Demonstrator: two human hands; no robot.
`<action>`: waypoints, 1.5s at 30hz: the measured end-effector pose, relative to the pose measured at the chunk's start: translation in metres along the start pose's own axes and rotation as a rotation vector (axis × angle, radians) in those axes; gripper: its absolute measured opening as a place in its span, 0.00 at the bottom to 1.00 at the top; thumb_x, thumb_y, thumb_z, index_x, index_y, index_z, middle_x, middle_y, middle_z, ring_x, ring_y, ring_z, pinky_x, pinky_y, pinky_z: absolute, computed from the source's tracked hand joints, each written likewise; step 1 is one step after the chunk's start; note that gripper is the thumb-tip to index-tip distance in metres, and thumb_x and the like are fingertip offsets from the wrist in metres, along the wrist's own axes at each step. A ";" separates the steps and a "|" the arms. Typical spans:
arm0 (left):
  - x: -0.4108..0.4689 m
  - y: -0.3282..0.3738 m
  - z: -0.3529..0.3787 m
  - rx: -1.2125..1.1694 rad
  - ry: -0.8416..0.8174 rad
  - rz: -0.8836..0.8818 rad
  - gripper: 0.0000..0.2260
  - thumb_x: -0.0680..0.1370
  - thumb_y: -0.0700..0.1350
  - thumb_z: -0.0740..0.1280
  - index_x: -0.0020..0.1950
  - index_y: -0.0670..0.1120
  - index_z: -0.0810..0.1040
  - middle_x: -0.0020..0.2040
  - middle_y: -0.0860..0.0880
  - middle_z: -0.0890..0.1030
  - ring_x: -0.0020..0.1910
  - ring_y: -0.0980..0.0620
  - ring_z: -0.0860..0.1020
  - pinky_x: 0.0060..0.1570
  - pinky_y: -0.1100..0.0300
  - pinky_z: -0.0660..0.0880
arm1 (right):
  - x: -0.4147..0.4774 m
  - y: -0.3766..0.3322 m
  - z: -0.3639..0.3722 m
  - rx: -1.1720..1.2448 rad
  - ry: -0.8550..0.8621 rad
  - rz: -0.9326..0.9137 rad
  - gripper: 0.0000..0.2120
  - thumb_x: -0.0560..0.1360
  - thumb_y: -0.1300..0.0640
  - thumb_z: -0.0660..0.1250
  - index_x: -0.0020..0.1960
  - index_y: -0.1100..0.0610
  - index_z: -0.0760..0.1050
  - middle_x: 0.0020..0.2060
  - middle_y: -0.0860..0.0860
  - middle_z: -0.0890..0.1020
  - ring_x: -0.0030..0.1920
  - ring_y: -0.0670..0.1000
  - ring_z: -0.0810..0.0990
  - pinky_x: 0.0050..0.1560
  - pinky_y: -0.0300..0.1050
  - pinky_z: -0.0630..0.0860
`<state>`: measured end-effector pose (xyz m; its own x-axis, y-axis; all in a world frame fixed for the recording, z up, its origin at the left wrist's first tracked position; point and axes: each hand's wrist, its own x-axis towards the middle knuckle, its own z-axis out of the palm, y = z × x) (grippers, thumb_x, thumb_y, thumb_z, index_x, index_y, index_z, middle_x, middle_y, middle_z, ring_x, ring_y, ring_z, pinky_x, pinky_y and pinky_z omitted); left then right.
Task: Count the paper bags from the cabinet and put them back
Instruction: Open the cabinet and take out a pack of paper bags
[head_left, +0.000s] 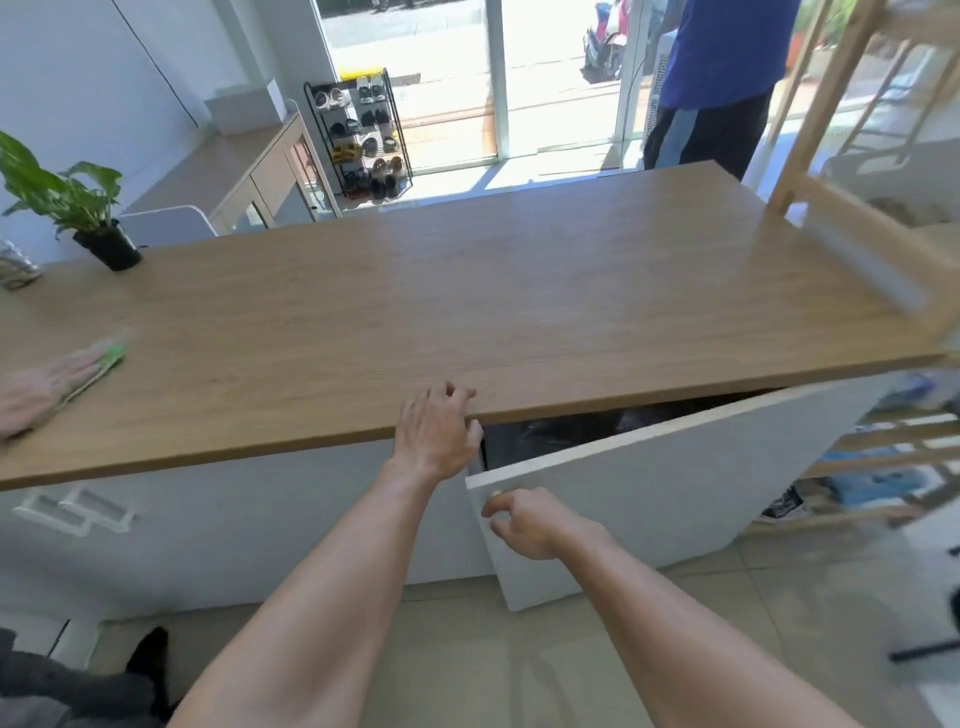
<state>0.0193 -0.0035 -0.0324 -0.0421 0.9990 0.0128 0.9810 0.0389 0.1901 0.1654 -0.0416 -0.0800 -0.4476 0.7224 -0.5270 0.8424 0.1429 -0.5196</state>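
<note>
The scene was lit brightly by daylight admitted through the glass doors (452, 78) at the back, where the street outside was blown out to near white. A sunlit patch was laid on the floor (457, 179) just inside them. A pale sheen was cast along the countertop (519, 291), strongest toward its far right corner. The cabinet (561, 431) interior was left almost black behind the half-open door (675, 478), whose face was evenly lit. Straight lines were bowed by the wide lens, most at the edges. Blur was seen on the rack (857, 234) at right and the cloth (111, 356) at left; the centre was rendered sharp.
</note>
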 end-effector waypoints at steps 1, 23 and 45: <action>-0.006 0.012 0.001 0.005 -0.004 0.046 0.20 0.78 0.50 0.62 0.70 0.49 0.72 0.65 0.46 0.74 0.63 0.44 0.72 0.62 0.50 0.69 | -0.011 0.005 0.004 0.000 -0.009 -0.001 0.18 0.81 0.52 0.54 0.69 0.48 0.71 0.69 0.53 0.73 0.69 0.56 0.70 0.68 0.50 0.66; -0.163 0.197 0.053 0.334 -0.475 0.716 0.31 0.78 0.51 0.61 0.77 0.63 0.51 0.63 0.49 0.76 0.58 0.43 0.78 0.45 0.51 0.73 | -0.227 0.097 0.057 0.318 -0.271 0.346 0.30 0.78 0.36 0.52 0.50 0.58 0.84 0.64 0.51 0.77 0.57 0.53 0.81 0.52 0.47 0.68; -0.173 0.404 0.108 0.293 -0.309 1.198 0.29 0.80 0.60 0.57 0.79 0.53 0.53 0.79 0.45 0.56 0.78 0.44 0.54 0.76 0.45 0.51 | -0.425 0.263 0.054 0.444 0.219 0.925 0.13 0.72 0.47 0.70 0.49 0.54 0.73 0.48 0.51 0.78 0.46 0.52 0.76 0.44 0.45 0.73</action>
<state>0.4434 -0.1589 -0.0636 0.9034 0.3737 -0.2102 0.3810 -0.9245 -0.0062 0.5608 -0.3477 -0.0288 0.4164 0.5362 -0.7342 0.6228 -0.7565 -0.1993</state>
